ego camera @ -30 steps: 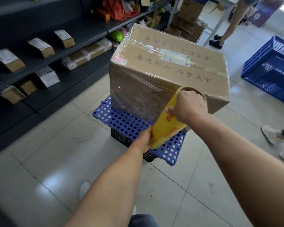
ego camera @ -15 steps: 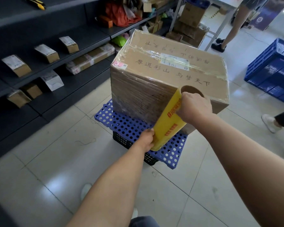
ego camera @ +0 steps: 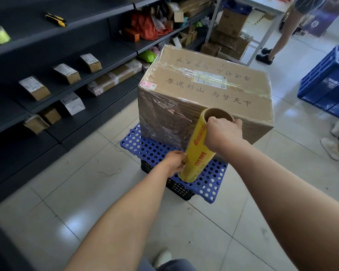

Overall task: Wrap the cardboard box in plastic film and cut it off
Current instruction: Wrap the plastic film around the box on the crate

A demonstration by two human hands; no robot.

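Observation:
A large cardboard box [ego camera: 205, 89] with handwritten characters on top stands on a blue perforated platform [ego camera: 151, 149]. Clear plastic film covers its near-left side and wraps over the top edges. A yellow film roll [ego camera: 197, 151] leans against the box's near corner, with film stretching from it onto the box's side. My right hand [ego camera: 223, 133] grips the roll's upper end at the cardboard core. My left hand [ego camera: 175, 161] holds the roll's lower end.
Dark shelves [ego camera: 53, 79] with small parcels run along the left. A yellow utility knife [ego camera: 56, 19] lies on an upper shelf. A blue crate [ego camera: 327, 81] sits at the right. Another person's legs [ego camera: 282, 32] stand at the back, and shoes [ego camera: 333, 141] are near the right edge.
The roll has tipped more upright at the box's near corner, and both hands have shifted slightly right with it. My view has drifted so the shelves appear larger.

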